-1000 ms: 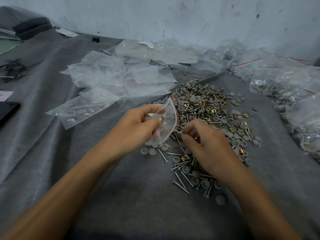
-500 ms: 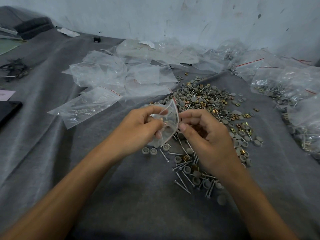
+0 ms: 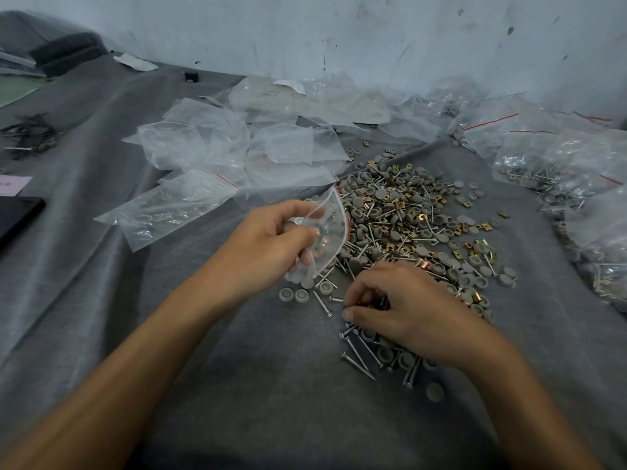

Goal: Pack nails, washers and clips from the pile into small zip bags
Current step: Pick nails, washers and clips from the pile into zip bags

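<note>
A pile (image 3: 410,218) of grey washers, steel nails and brass clips lies spread on the grey cloth in the middle. My left hand (image 3: 271,242) holds a small clear zip bag (image 3: 330,232) with a red strip, its mouth facing right toward the pile, a few parts inside. My right hand (image 3: 403,307) is down on the near edge of the pile, fingers curled and pinching at nails (image 3: 369,301); what it grasps is partly hidden. More nails (image 3: 359,354) and washers (image 3: 293,295) lie loose beside it.
Empty clear bags (image 3: 237,147) lie heaped at the back left and centre. Filled bags (image 3: 556,164) with nails and clips sit along the right side. A dark flat object (image 3: 17,218) lies at the left edge. The white wall (image 3: 339,35) closes the back.
My right hand went up to the bag's mouth half a second ago and has now dropped back down onto the near edge of the pile. My left hand keeps the bag in place.
</note>
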Demonstrator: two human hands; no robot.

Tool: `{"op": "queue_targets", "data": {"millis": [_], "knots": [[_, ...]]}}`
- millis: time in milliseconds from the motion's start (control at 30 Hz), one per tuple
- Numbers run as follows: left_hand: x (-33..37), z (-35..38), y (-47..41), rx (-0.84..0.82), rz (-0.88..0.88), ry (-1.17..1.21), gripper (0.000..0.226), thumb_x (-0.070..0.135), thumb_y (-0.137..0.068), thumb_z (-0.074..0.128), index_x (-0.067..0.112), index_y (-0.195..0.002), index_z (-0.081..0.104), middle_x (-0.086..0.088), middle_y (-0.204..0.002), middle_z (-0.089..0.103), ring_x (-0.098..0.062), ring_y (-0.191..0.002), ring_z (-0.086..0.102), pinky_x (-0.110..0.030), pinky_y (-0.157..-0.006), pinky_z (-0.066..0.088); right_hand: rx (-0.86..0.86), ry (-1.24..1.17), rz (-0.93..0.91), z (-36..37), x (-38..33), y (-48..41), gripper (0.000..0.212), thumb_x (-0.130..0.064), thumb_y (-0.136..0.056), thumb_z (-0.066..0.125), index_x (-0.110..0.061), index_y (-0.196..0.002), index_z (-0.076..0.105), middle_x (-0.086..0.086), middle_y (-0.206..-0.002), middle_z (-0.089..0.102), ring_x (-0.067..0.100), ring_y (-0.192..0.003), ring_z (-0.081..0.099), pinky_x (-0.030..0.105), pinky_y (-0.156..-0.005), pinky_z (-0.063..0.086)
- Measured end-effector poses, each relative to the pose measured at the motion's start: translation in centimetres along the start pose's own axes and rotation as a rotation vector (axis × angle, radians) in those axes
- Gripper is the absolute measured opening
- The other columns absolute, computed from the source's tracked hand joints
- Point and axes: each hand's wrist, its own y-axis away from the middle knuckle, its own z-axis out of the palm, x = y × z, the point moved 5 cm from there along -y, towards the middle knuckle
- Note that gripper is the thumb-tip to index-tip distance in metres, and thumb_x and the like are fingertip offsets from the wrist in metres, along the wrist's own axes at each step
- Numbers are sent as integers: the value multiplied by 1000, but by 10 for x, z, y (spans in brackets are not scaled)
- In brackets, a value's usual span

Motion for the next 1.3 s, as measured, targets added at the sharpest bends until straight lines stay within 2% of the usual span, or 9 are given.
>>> {"op": "queue_targets", "data": {"millis": [200, 367, 467, 667, 800, 933, 1033, 1167, 1300], "knots": [[-1, 1, 0, -6, -1, -6, 33, 7, -97, 54, 28, -119, 66, 3, -60, 67, -4, -51, 53, -13, -49, 43, 55, -111, -1, -5, 1, 1, 6, -35, -87, 76, -33, -86, 70, -14, -84, 65, 4, -86, 61, 22, -71, 49], [-4, 6, 0, -40, -17, -13, 30, 9, -98, 55, 30, -117, 67, 3, -60, 66, -3, -52, 54, -16, -51, 44, 357, -472, -21, -22, 2, 2, 9, -21, -88, 78, -27, -89, 72, -6, -81, 71, 4, -74, 66, 18, -62, 52], [-4, 10, 0, -59, -6, -41, 28, 12, -99, 56, 31, -117, 66, 1, -61, 67, -13, -57, 53, -28, -57, 46, 418, -708, -55, -24, -1, 2, 12, -15, -87, 78, -24, -91, 73, 0, -82, 72, 3, -71, 65, 16, -55, 52], [-3, 9, 2, -68, -5, -31, 28, 12, -99, 56, 30, -119, 65, 2, -62, 67, -13, -58, 52, -30, -59, 46, 407, -722, -46, -16, -4, -2, 13, -15, -87, 79, -25, -94, 73, -2, -86, 75, 6, -75, 69, 18, -62, 54], [-2, 5, 1, -24, -2, 6, 29, 9, -98, 55, 29, -116, 66, 5, -59, 66, -4, -52, 53, -15, -52, 44, 394, -763, -35, -15, -6, -2, 13, -17, -91, 74, -28, -98, 70, -1, -92, 78, 20, -87, 74, 36, -76, 60], [-1, -2, -1, 25, 1, 23, 30, 7, -98, 55, 29, -115, 67, 3, -58, 66, -4, -49, 53, -14, -47, 42, 423, -621, 19, -16, -2, -1, 12, -15, -93, 70, -27, -92, 69, -3, -86, 73, 17, -78, 69, 25, -62, 58], [-1, -4, -1, 42, 4, 24, 30, 7, -98, 55, 28, -115, 68, 3, -58, 66, -3, -48, 53, -14, -46, 42, 277, -307, 17, -3, -3, -3, 8, -24, -94, 69, -32, -95, 70, -16, -85, 67, 2, -83, 62, 13, -67, 46], [-1, -4, -1, 31, 2, 27, 29, 9, -98, 55, 31, -112, 68, 4, -59, 67, -3, -49, 55, -14, -47, 43, 195, 16, -15, 16, -8, -8, 17, -37, -96, 63, -31, -111, 69, -19, -99, 58, 7, -101, 47, 31, -89, 43], [0, -4, 0, 26, 4, 14, 29, 10, -98, 55, 33, -111, 68, 4, -59, 67, -3, -50, 55, -13, -48, 43, 172, 100, -6, 22, -9, -11, 27, -47, -96, 54, -33, -118, 63, -16, -108, 57, 10, -104, 43, 36, -94, 43]]}}
